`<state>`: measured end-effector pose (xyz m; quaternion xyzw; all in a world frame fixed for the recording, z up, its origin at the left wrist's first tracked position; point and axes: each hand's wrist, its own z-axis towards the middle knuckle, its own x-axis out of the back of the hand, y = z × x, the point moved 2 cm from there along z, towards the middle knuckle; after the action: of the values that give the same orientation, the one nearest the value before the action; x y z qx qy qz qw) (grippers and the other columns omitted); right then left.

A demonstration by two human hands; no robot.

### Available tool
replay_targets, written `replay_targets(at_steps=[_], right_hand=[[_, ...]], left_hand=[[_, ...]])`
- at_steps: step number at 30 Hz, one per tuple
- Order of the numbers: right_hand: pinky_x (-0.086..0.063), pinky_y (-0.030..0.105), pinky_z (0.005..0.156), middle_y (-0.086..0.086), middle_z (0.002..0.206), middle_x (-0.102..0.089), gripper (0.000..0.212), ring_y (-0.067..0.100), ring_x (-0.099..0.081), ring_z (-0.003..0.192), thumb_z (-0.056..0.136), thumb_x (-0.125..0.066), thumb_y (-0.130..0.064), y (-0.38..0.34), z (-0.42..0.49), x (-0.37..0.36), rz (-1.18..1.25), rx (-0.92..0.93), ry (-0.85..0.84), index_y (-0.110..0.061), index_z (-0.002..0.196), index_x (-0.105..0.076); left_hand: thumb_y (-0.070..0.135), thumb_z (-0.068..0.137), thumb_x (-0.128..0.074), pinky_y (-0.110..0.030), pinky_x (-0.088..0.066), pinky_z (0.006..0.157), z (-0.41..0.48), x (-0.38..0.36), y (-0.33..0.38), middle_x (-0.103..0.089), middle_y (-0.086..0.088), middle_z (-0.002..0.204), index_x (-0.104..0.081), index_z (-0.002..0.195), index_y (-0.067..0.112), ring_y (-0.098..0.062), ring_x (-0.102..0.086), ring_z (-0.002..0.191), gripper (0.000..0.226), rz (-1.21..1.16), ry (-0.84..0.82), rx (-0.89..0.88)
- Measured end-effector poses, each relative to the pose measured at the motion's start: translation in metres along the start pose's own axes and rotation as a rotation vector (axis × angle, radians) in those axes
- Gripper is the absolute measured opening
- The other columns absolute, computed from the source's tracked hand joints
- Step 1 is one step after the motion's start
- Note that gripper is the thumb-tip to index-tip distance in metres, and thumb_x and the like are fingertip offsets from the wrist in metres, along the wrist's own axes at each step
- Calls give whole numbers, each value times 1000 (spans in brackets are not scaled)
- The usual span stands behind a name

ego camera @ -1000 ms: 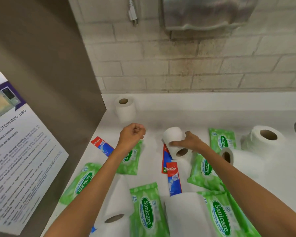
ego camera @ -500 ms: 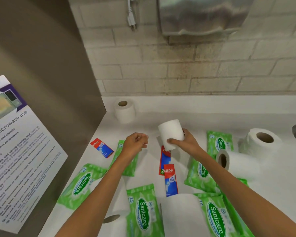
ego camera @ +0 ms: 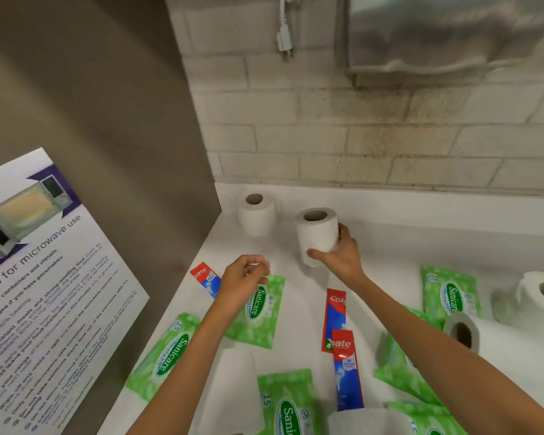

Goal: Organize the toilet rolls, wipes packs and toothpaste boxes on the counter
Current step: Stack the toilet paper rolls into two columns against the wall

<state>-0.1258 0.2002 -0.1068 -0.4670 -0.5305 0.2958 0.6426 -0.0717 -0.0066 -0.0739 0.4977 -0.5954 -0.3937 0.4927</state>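
Note:
My right hand (ego camera: 341,257) grips a white toilet roll (ego camera: 317,232) upright, just right of another upright toilet roll (ego camera: 256,214) in the back left corner of the white counter (ego camera: 421,227). My left hand (ego camera: 244,277) hovers with curled fingers and nothing in it, above a green wipes pack (ego camera: 258,312) and beside a red and blue toothpaste box (ego camera: 205,279). Two more toothpaste boxes (ego camera: 335,315) (ego camera: 346,368) lie in the middle. Several wipes packs (ego camera: 449,291) and toilet rolls (ego camera: 539,295) are scattered around.
A grey side panel (ego camera: 107,152) with a microwave notice (ego camera: 44,277) bounds the counter on the left. A brick wall (ego camera: 358,136) stands behind, with a metal dispenser (ego camera: 437,32) and a dangling plug (ego camera: 285,42) above.
My right hand lifted the toilet roll from the middle of the counter, turned it upright and carried it toward the back, next to the corner roll. My left hand stayed nearly in place.

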Motion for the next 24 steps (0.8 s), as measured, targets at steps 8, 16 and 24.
replay_targets(at_steps=[8,16,24], right_hand=[[-45,35,91,9,131,-54,84,28,-53,119,62,-83,-16,-2,53,-50,4,-4,25,-9,133,-38],[-43,36,93,13,132,-48,84,30,-50,120,59,-84,-14,15,87,-80,-9,7,55,-5,131,-40],[-41,32,92,9,135,-46,87,27,-49,122,59,-85,-16,13,112,-91,-3,6,51,-8,132,-40]], left_hand=[[15,90,-56,-11,-49,64,27,22,-5,-67,-7,100,-58,108,16,-10,-63,76,18,-40,23,22],[18,90,-57,-19,-48,74,52,29,-8,-66,-14,110,-57,109,21,-13,-65,82,19,-3,-5,23],[18,90,-58,-15,-46,72,68,34,-11,-68,-8,106,-56,104,26,-9,-65,81,16,35,-21,13]])
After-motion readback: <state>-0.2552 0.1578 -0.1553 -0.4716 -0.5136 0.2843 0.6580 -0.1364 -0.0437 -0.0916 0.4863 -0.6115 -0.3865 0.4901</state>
